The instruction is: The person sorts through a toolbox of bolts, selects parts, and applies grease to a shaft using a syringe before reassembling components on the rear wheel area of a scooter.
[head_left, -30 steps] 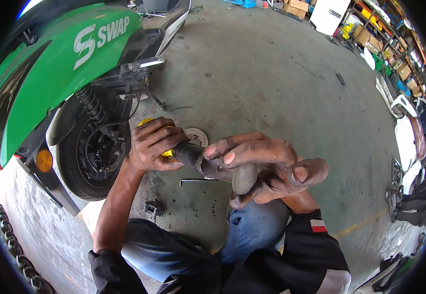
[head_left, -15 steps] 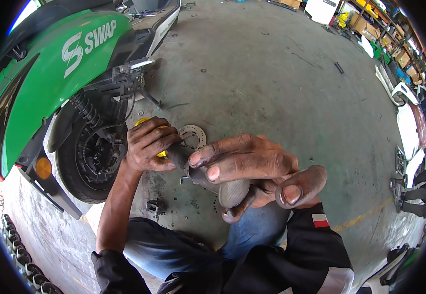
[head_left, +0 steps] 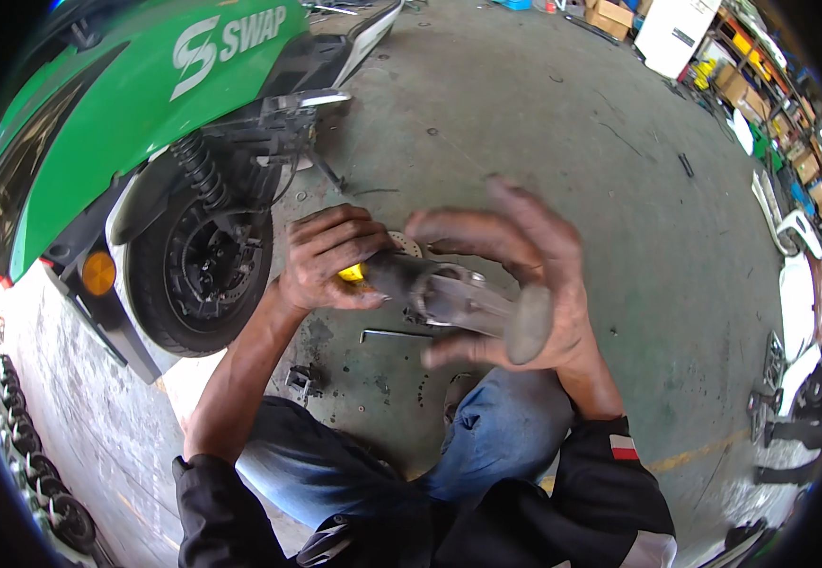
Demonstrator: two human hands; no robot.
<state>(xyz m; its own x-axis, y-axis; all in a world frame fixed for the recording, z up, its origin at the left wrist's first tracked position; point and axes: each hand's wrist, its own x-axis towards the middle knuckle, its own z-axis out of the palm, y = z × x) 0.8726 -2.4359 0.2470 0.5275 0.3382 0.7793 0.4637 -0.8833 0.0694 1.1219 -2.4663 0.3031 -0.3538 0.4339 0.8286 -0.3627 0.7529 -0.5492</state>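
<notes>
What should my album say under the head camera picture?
Left hand grips a dark tubular object, right hand open around its end, beside a green scooter.

Black sleeves [head_left: 226,516], white-and-red patch [head_left: 624,447] on the right one, faded blue jeans [head_left: 520,417]

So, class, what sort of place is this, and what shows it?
Probably a scooter repair workshop: a green scooter, a loose brake disc on the floor, and crowded shelving at upper right.
</notes>
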